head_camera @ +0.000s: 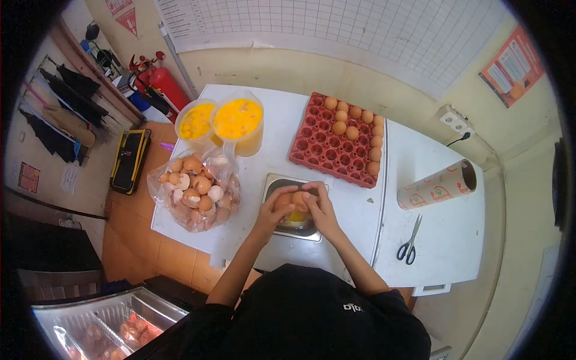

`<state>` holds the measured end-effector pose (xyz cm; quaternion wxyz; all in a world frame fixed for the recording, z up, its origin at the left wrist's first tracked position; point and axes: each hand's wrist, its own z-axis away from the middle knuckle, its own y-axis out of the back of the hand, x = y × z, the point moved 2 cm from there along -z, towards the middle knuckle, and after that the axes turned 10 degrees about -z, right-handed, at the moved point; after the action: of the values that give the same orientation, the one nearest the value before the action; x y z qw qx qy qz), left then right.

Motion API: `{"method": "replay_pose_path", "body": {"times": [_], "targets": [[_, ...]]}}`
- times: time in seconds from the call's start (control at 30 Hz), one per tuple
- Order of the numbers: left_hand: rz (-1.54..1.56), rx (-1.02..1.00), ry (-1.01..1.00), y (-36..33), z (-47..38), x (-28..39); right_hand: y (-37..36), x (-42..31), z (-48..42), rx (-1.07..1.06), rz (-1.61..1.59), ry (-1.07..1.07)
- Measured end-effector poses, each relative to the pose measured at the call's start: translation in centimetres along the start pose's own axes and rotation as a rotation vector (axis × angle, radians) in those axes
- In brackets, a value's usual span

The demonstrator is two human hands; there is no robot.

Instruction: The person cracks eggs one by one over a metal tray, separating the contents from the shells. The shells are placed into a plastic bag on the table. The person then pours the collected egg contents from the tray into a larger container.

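Over a small rectangular steel pan (288, 234), my left hand (271, 213) and my right hand (320, 208) each grip part of a cracked brown egg (298, 198). The shell halves are parted, and yellow yolk (296, 216) shows just below them. Behind the pan sits a red plastic egg tray (317, 150) with several whole brown eggs (352, 132) along its back and right side. To the left, a clear plastic bag (194, 217) is heaped with broken eggshells (201, 184). Two plastic jugs, a front one (250, 143) and a back one (182, 120), hold yellow egg liquid.
On the right of the white table (432, 265) lie black-handled scissors (408, 245) and a large printed roll (434, 185). A seam runs between two tabletops. Fire extinguishers (166, 85) stand at the back left. A lit display case (130, 328) is at the lower left.
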<state>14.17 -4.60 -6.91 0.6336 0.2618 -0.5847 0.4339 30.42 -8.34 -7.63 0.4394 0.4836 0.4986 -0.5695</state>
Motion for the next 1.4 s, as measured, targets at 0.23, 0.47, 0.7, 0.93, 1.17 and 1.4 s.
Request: {"method": "replay_pose_path", "body": {"times": [0.23, 0.47, 0.7, 0.93, 1.17, 1.4], "targets": [[-0.227, 0.154, -0.114, 1.0, -0.4, -1.2, 0.8, -0.5, 0.1, -0.277, -0.161, -0.116], [-0.44, 0.289, -0.333, 1.3, -0.1, 0.2, 1.0, -4.4, 0.2, -0.252, 0.569, 0.25], [-0.723, 0.352, -0.539, 1.3, 0.5, 2.3, 0.6, -5.1, 0.5, -0.205, 1.021, 0.632], [-0.716, 0.673, -0.565, 4.0, 3.4, 4.6, -4.9, -7.2, -2.2, -0.311, 0.475, 0.45], [-0.671, 1.16, -0.518, 12.1, 5.8, 10.5, -15.8, -8.8, -8.5, -0.38, 0.491, 0.732], [-0.743, 1.139, -0.483, 12.8, 6.2, 8.2, -3.0, -5.2, -14.2, 0.025, 0.869, 0.601]]}}
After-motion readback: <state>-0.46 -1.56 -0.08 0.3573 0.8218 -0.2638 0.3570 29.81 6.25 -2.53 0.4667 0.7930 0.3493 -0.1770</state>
